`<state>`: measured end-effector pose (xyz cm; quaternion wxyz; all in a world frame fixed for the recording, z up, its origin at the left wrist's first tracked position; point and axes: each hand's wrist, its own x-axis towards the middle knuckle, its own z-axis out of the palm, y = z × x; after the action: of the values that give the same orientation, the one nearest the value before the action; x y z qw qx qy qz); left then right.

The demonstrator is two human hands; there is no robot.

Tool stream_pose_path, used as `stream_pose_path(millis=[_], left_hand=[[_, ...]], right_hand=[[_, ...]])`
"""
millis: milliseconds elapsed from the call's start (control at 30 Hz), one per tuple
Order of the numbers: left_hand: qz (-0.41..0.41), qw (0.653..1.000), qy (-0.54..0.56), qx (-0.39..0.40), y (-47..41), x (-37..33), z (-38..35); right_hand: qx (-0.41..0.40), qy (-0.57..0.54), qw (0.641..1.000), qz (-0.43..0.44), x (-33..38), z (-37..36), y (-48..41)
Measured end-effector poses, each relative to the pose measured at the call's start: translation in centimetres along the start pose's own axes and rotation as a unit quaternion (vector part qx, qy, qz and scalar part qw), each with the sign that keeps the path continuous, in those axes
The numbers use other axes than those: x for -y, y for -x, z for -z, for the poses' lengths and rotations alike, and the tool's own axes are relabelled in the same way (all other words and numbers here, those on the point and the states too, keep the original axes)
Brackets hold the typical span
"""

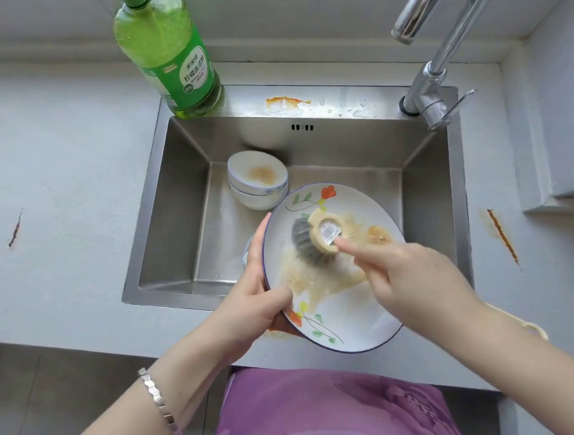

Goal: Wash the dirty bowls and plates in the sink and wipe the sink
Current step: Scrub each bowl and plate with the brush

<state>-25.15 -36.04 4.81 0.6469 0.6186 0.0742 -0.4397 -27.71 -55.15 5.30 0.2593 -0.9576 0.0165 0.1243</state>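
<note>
Bright, even, diffuse daylight: the bottle (165, 46) glows translucent, the faucet (439, 54) carries white streaks of glare, and the sink (179, 215) shows a pale sheen on its far wall, a dimmer left wall and only faint, soft-edged shadows. Motion blur on the brush (314, 240) and on the right hand (407, 281) above the plate (339, 317); bowls (258, 177) and table (59, 172) are reasonably sharp, though the whole frame is slightly soft. Wide-angle distortion: the table edges bow, and bottle and faucet lean outward toward the top corners.
</note>
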Motion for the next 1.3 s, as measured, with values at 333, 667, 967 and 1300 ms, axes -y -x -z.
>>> stream_pose_path(millis=[333, 667, 967, 1300], left_hand=[[0.011, 1.000, 0.004, 0.013, 0.2, -0.5, 0.6], [0.011, 1.000, -0.022, 0.003, 0.3, -0.7, 1.3], [-0.047, 0.996, -0.015, -0.069, 0.1, -1.0, 1.4], [-0.072, 0.994, -0.028, -0.077, 0.5, -0.7, 1.9]], right_hand=[[-0.005, 0.009, 0.999, -0.038, 0.5, 0.2, -1.1], [0.022, -0.005, 0.999, 0.024, 1.5, -0.6, -0.7], [0.077, 0.018, 0.996, -0.035, -0.8, -0.7, 1.7], [0.074, -0.034, 0.997, 0.013, 0.8, -2.0, 2.8]])
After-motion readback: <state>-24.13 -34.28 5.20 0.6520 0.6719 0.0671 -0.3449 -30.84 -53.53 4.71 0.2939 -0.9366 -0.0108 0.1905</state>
